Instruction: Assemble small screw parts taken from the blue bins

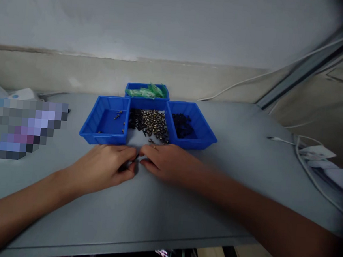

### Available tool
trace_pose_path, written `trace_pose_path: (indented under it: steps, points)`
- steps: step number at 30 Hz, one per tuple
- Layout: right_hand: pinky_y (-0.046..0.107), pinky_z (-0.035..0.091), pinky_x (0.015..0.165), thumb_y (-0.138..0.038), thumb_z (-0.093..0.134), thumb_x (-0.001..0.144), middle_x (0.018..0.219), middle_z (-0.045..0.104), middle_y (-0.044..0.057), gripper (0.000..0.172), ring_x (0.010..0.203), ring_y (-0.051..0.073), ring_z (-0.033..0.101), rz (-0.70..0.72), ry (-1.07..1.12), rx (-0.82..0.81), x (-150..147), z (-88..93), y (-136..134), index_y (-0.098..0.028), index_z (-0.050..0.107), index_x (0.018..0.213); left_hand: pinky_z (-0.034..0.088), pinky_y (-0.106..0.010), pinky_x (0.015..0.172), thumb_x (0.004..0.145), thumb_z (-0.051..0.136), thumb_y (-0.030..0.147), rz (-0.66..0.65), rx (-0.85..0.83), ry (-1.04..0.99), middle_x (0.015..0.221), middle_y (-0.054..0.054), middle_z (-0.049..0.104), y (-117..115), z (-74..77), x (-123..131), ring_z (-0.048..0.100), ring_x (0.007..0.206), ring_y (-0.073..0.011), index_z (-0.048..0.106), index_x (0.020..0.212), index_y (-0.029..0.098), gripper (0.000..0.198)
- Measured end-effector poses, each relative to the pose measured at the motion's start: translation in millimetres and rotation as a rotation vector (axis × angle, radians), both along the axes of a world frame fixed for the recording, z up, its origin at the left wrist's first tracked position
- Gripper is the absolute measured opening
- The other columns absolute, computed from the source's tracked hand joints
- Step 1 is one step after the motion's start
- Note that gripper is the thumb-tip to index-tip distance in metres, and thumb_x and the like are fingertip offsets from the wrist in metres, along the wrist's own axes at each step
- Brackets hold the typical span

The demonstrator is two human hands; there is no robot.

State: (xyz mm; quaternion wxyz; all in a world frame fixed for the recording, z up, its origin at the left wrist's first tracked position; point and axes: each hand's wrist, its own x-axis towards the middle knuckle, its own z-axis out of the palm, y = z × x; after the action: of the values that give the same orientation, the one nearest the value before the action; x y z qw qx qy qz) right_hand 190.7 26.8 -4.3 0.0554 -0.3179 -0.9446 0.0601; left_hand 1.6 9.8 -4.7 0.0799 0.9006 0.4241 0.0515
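Note:
My left hand [109,164] is closed around a small dark part [136,157], just in front of the left blue bin [103,139]. My right hand [164,161] faces it a little to the right, fingers bent, the tips close to the dark part; what they pinch, if anything, is too small to make out. Beyond both hands lies a pile of brass-coloured and black small parts [151,123] between two bins. A few brass pieces [117,116] rest in the left bin. Black parts [182,125] fill some of the right blue bin [198,144].
A rear blue bin [146,102] holds green plastic packets [150,91]. White devices [22,94] and a pixelated object [25,131] are at the left. Cables [305,164] and white items [340,175] lie at the right. The table's front edge [126,243] runs below my hands.

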Motion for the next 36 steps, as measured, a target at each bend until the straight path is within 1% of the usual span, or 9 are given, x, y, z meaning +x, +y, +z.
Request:
trace_pose_path:
  steps: [7, 12, 19, 24, 28, 36]
  points:
    - [0.024, 0.027, 0.050, -0.020, 0.041, 0.083, 0.073, 0.059, 0.001, 0.007, 0.061, 0.012, 0.052, -0.013, 0.022, 0.050, 1.0, -1.0, -2.1, -0.018, 0.047, 0.082, 0.033, -0.022, 0.052, 0.079, 0.042, 0.024, -0.070, 0.022, -0.055, 0.062, 0.002, 0.050, -3.1, 0.7, 0.5, 0.048, 0.055, -0.0096, 0.046, 0.068, 0.017, 0.013]
    - [0.024, 0.024, 0.048, -0.026, 0.044, 0.082, 0.071, 0.058, 0.000, 0.010, 0.058, 0.011, 0.050, -0.005, 0.030, 0.054, 2.4, -2.4, -0.6, -0.017, 0.048, 0.081, 0.031, -0.021, 0.049, 0.078, 0.043, 0.025, -0.044, 0.017, -0.067, 0.061, 0.003, 0.050, -1.9, 0.5, -0.5, 0.046, 0.052, -0.0086, 0.045, 0.067, 0.017, 0.014]
    - [0.025, 0.025, 0.048, -0.020, 0.037, 0.085, 0.070, 0.058, 0.000, 0.011, 0.057, 0.011, 0.050, 0.001, 0.010, 0.072, 3.3, -4.1, -1.9, -0.017, 0.048, 0.083, 0.032, -0.021, 0.049, 0.080, 0.043, 0.029, 0.014, 0.033, -0.053, 0.062, 0.002, 0.051, -1.9, 3.7, 0.5, 0.048, 0.054, -0.0089, 0.046, 0.069, 0.017, 0.017]
    - [0.025, 0.023, 0.046, -0.019, 0.038, 0.085, 0.069, 0.058, 0.000, 0.012, 0.054, 0.010, 0.049, 0.003, -0.002, 0.060, 2.6, -1.5, -1.2, -0.016, 0.049, 0.083, 0.033, -0.021, 0.051, 0.082, 0.042, 0.030, 0.017, 0.036, -0.032, 0.063, 0.002, 0.051, 0.1, 2.4, -0.3, 0.050, 0.056, -0.0099, 0.046, 0.071, 0.018, 0.017]
    - [0.025, 0.023, 0.046, -0.020, 0.038, 0.085, 0.069, 0.059, 0.000, 0.012, 0.054, 0.011, 0.050, 0.015, -0.007, 0.074, 2.6, -2.3, -1.1, -0.017, 0.050, 0.083, 0.034, -0.021, 0.052, 0.083, 0.042, 0.030, 0.018, 0.043, -0.052, 0.066, 0.002, 0.051, 0.2, 0.4, -2.1, 0.050, 0.058, -0.0101, 0.047, 0.074, 0.018, 0.016]
    - [0.027, 0.026, 0.046, -0.017, 0.038, 0.085, 0.069, 0.060, 0.000, 0.013, 0.057, 0.013, 0.053, 0.049, -0.021, 0.139, 2.6, -7.2, -0.7, -0.018, 0.050, 0.080, 0.038, -0.021, 0.057, 0.086, 0.040, 0.028, -0.098, 0.065, -0.130, 0.074, 0.000, 0.050, -1.2, -3.3, -3.8, 0.050, 0.066, -0.0104, 0.049, 0.081, 0.017, 0.015]
